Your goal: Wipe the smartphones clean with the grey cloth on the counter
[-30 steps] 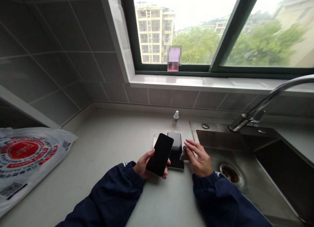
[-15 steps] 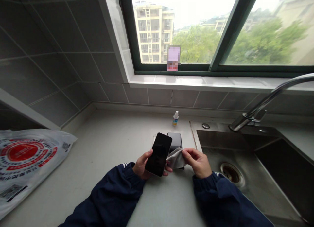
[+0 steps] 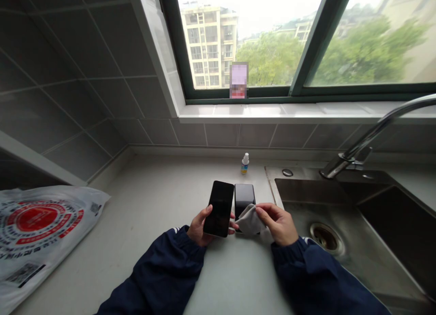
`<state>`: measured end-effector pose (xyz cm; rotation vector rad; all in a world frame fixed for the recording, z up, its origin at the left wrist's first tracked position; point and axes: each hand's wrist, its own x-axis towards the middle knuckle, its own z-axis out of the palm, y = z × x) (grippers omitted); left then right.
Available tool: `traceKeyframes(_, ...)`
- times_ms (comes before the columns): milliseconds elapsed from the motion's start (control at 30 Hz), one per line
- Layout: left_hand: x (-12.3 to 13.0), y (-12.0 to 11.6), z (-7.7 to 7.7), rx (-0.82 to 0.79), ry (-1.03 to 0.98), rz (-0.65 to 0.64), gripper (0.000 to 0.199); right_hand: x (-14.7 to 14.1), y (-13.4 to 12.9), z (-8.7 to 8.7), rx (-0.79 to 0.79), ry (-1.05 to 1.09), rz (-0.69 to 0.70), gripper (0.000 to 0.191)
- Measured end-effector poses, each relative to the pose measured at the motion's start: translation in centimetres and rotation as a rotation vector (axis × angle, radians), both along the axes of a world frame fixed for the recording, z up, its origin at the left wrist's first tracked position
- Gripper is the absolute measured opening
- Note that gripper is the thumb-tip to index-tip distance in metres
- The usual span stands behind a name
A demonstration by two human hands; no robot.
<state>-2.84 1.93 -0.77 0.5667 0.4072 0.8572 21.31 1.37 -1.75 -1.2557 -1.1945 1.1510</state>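
Fingers of the left hand wrap a black phone by its long edges, thumb on one side, tips showing past the other. From my remote seat I see it held dark screen up, over the pale countertop. The right hand pinches a grey cloth between thumb and forefinger, the fabric drooping across the lower part of a second dark device; whether they touch, I can't tell. For even contact between cloth and glass, I'd gather that slack into a flat pad under the fingertips, keep the left thumb at the edge, and brace the phone from behind. I'd also keep it away from the sink.
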Motion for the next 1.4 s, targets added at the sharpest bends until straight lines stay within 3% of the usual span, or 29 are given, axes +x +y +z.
traceKeyframes(167,0.1,-0.1,0.2,-0.003,0.022,0.014,0.053,-0.1,0.5,-0.3,-0.083,0.137,0.01,0.039)
traceKeyframes(400,0.1,0.0,0.5,-0.015,-0.007,0.006,0.053,-0.2,0.0,0.8,-0.243,0.327,0.138,0.047)
traceKeyframes(633,-0.2,0.0,0.1,-0.008,0.002,-0.045,0.053,0.4,0.3,1.0,-0.234,0.332,0.04,0.046)
traceKeyframes(833,-0.2,0.2,0.0,-0.027,0.003,-0.058,0.058,0.5,0.5,0.9,-0.088,0.162,-0.053,0.047)
traceKeyframes(1133,-0.3,0.3,0.6,-0.069,0.007,0.023,0.059,1.7,0.8,0.2,0.154,-0.344,-0.304,0.032)
traceKeyframes(1267,-0.3,0.5,0.7,-0.084,0.027,0.07,0.061,2.2,3.1,0.1,0.222,-0.482,-0.25,0.025)
traceKeyframes(1400,-0.3,0.6,0.9,-0.078,0.052,0.086,0.064,1.5,7.8,0.5,0.273,-0.604,-0.15,0.03)
